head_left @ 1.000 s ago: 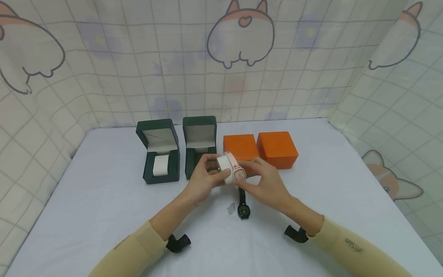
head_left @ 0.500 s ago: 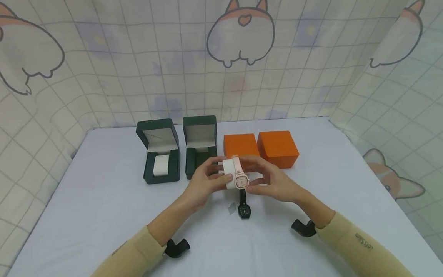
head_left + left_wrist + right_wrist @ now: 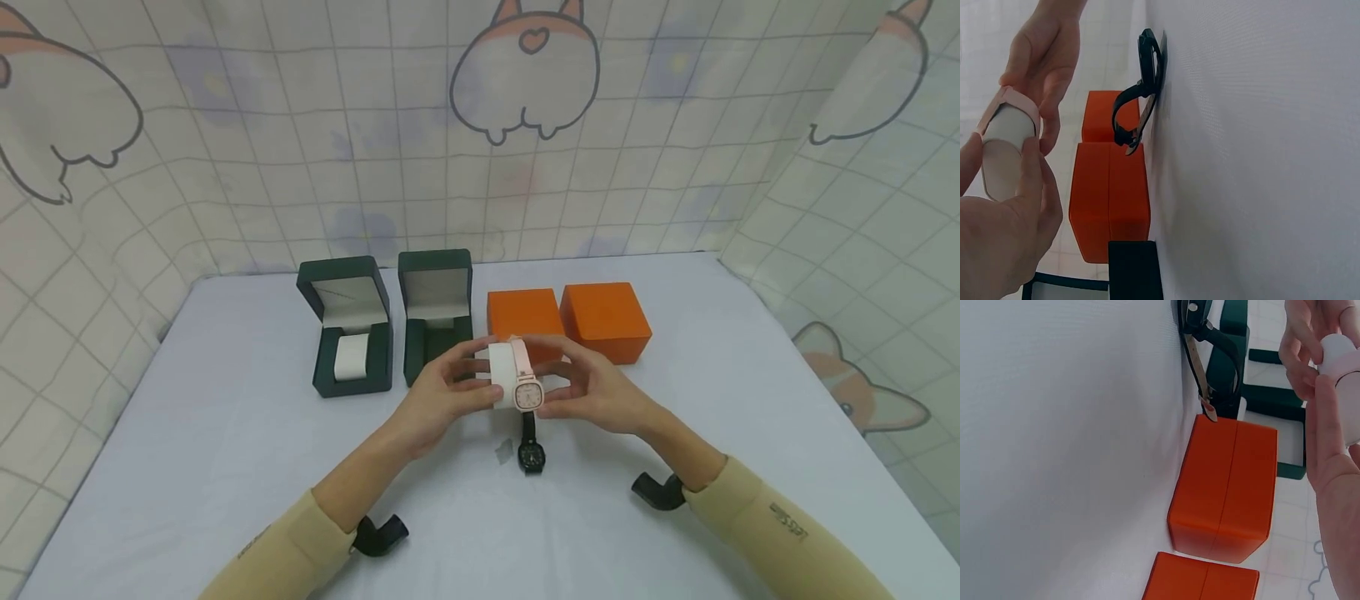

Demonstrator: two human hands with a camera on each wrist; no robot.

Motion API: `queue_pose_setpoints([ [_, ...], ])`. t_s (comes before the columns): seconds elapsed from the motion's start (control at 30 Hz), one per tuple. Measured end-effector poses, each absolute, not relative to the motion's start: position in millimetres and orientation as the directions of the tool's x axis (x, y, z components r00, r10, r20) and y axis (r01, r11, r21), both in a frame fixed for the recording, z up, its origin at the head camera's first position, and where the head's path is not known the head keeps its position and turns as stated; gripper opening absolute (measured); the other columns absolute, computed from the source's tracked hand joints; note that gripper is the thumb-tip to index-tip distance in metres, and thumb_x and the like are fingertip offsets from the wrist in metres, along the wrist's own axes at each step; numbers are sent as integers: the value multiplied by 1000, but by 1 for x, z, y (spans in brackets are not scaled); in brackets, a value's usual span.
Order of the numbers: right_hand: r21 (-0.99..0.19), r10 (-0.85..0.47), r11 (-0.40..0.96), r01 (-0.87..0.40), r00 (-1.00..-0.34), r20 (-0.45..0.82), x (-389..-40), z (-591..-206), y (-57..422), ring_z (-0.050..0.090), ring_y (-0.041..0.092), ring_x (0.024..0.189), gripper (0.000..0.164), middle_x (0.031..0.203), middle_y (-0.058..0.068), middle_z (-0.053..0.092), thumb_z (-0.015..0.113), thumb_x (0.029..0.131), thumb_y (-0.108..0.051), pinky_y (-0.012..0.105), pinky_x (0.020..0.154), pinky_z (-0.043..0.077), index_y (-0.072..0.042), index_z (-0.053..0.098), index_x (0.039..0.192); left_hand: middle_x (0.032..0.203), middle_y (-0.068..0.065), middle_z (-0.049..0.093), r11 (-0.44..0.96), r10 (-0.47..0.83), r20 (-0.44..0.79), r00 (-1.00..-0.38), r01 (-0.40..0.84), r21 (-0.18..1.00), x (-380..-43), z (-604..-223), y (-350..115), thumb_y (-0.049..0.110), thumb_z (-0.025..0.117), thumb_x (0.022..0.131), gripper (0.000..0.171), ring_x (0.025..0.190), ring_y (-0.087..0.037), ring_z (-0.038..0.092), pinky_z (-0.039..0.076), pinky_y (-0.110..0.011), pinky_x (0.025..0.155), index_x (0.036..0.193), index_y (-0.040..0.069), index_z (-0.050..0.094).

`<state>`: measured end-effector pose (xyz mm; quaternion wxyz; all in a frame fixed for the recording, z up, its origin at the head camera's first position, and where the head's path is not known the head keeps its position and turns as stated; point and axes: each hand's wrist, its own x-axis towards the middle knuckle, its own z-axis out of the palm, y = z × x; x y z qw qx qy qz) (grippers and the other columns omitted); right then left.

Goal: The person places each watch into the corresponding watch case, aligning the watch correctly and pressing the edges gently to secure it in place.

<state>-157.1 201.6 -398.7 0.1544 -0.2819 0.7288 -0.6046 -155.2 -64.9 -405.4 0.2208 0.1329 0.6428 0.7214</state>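
Observation:
Above the table, my left hand point(image 3: 438, 396) grips a white watch cushion point(image 3: 502, 375) by its left end, thumb in front and fingers behind. A pink wristwatch point(image 3: 528, 395) with a squarish face wraps the cushion's right part, its face toward me. My right hand point(image 3: 600, 392) holds the watch from the right, fingers at the strap's top and thumb low beside the face. The left wrist view shows the pink strap point(image 3: 1025, 104) looped round the cushion's end. Just below the hands, a black wristwatch point(image 3: 532, 457) lies on the table beside a small scrap of clear film point(image 3: 504, 452).
Two dark green watch boxes stand with lids up: the left box point(image 3: 326, 367) contains a white cushion point(image 3: 350, 358), while the right box point(image 3: 415, 354) shows a dark interior. Two orange boxes, one left point(image 3: 523, 310) and one right point(image 3: 606, 312), sit behind the hands at the table's back.
The cushion with the pink watch has turned more upright and shifted slightly right. My right hand has moved a little right and changed its hold at the watch.

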Motion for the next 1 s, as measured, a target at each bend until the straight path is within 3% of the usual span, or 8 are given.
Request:
queue_pose_setpoints([
  [0.53,-963,-566,119,-240,-814,133,-160,-407,199,64,45,105,86,137,21,50,87,81,-1,42,81,61,-9,42,153,143,-19,50,-90,496,-115,-861,-183,979,-154,-406,-67,6,78,92,72,119,-34,60,56,-42,96,155,17,43],
  [0.87,-959,-566,128,-252,-813,138,-160,-407,195,64,45,105,85,129,18,55,88,79,0,43,81,61,-8,43,151,142,-19,51,-92,494,-109,-863,-176,980,-153,-407,-69,4,78,92,71,116,-33,61,56,-41,95,154,15,45],
  [1.0,-956,-559,141,-256,-818,137,-160,-406,192,66,39,106,85,134,15,53,88,79,-2,42,81,61,-10,43,150,141,-20,51,-94,498,-98,-862,-166,982,-153,-407,-68,5,78,92,71,116,-32,61,56,-41,95,154,15,44],
])
